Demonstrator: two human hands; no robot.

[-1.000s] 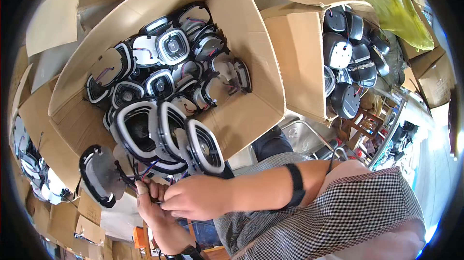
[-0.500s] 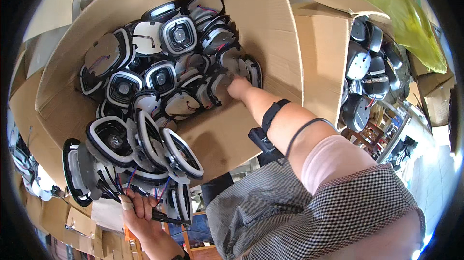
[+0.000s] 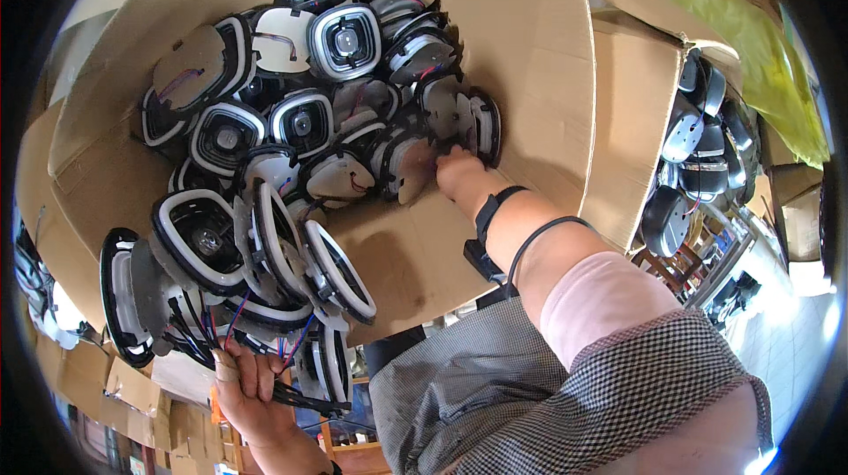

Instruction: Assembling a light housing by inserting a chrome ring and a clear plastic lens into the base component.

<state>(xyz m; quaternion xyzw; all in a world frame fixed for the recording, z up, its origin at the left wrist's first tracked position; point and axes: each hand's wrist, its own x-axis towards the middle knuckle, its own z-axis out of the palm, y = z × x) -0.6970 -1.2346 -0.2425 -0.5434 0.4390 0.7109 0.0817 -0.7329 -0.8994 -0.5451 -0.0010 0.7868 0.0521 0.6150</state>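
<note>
My left hand [image 3: 252, 387] is closed round a bundle of black, red and blue wires [image 3: 296, 394]. From these wires hang several rounded-square black housings with white rims [image 3: 199, 241], clustered above the hand at the near left of the open cardboard box [image 3: 530, 60]. Inside the box, many similar housings [image 3: 346, 40] lie piled, some showing flat pale backs with thin wires. My right hand [image 3: 459, 172] reaches into the pile's right side, fingers curled beside a housing with a greyish back [image 3: 415, 170]. Its fingertips are hidden, and what they grip does not show.
To the right stands another cardboard box [image 3: 623, 113] holding dark and white housings [image 3: 682, 135]. A yellow-green plastic sheet [image 3: 751, 42] drapes behind it. Cartons [image 3: 97, 378] stand at lower left. A black strap and cable [image 3: 565, 220] are on my right forearm.
In the picture, the box and its pile have shifted slightly right and up. My right hand stays low at the pile's right side, and the left still holds the wired cluster.
</note>
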